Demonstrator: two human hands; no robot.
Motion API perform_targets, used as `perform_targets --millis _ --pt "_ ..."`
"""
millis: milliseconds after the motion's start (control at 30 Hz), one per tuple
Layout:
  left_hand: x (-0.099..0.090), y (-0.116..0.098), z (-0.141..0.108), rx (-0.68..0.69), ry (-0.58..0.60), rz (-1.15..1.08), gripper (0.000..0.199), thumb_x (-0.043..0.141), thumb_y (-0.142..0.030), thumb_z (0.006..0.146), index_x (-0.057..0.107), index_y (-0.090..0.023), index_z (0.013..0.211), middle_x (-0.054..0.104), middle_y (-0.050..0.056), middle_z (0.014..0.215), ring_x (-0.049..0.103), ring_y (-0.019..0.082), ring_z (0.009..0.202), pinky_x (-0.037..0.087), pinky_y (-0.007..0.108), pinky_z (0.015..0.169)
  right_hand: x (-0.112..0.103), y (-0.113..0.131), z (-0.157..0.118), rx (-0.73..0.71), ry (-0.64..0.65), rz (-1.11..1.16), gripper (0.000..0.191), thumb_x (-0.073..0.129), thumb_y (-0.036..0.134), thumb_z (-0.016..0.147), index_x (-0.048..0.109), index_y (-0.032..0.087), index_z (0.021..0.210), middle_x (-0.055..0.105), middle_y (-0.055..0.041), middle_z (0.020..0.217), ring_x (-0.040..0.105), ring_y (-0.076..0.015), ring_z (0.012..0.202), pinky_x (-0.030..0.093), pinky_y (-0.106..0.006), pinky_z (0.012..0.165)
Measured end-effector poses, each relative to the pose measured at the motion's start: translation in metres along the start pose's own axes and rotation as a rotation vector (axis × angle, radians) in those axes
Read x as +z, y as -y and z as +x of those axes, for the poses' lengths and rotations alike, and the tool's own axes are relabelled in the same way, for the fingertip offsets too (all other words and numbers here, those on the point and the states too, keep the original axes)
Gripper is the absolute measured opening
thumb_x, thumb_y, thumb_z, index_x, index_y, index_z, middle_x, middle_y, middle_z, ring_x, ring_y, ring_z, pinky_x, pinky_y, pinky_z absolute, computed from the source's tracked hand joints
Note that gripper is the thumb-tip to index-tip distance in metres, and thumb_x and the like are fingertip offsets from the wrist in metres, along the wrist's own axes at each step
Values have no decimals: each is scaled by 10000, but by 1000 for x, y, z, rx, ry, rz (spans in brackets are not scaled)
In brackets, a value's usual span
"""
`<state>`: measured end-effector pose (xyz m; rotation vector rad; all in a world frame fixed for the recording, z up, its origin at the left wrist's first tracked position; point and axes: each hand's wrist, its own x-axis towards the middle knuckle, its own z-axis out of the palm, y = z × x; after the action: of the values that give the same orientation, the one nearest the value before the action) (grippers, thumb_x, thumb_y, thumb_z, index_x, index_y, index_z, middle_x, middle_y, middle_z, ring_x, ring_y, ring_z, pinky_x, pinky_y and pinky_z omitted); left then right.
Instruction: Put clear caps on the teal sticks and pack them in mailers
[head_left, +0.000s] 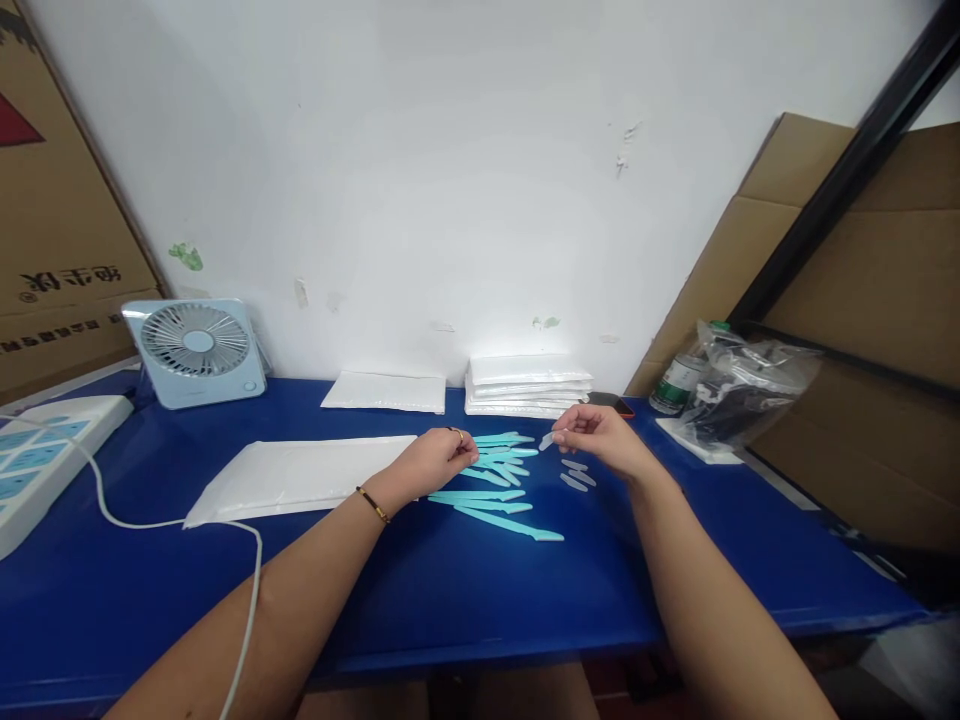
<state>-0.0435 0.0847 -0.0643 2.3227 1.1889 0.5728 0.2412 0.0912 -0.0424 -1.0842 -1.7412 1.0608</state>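
Several turquoise eyebrow razors (499, 522) lie on the blue table, mostly with their blade ends to the right. At the left side of the upper bunch, my left hand (439, 462) has its fingers closed around the handle end of one razor; other handles are partly hidden behind it. My right hand (600, 440) pinches a small clear plastic blade cap (547, 440) between thumb and fingertips, just right of the razor tips and apart from them. Below that hand lie several more clear caps (576, 480).
White padded envelopes (300, 470) lie on the left, with another (384, 391) and a stack (525, 385) along the wall. A blue fan (199, 350), a power strip (52, 450) and its white cable stand left. A bottle (675, 385) and clear bag (750, 385) are at right.
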Motion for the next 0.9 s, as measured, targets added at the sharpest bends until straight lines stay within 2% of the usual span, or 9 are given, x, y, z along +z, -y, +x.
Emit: perform_targets --millis 100,300,633,767,900 --pt "2 5 2 -33 1 -75 325 433 -462 843 604 -186 832 642 26 794 569 154 698 409 245 616 3 -1 1 25 -15 72 289 754 391 655 637 147 756 633 -17 604 576 -118 527 471 -245 528" --pt "3 8 4 -59 -31 -123 367 444 -514 830 619 -193 865 638 24 800 563 162 717 416 252 628 6 -1 3 37 -134 128 309 749 420 660 591 154 666 608 1 575 536 -92 438 432 -220 446" --pt "2 4 4 -69 -70 -143 376 435 -515 829 617 -186 855 641 32 808 567 170 726 405 259 624 25 -9 7 56 -96 185 330 748 426 658 567 152 625 625 -6 552 549 -96 420 396 -196 395" --pt "1 5 4 -85 -81 -147 364 438 -516 827 612 -198 851 641 25 811 567 169 727 400 253 608 21 -7 7 22 -230 312 330 753 393 664 526 162 597 588 18 513 505 -71 389 378 -181 379" --pt "1 6 5 -81 -90 -139 347 440 -504 829 611 -203 845 636 17 798 558 162 710 396 249 599 19 -5 7 23 -221 319 332 755 390 662 520 165 592 590 16 513 503 -74 386 382 -186 376"
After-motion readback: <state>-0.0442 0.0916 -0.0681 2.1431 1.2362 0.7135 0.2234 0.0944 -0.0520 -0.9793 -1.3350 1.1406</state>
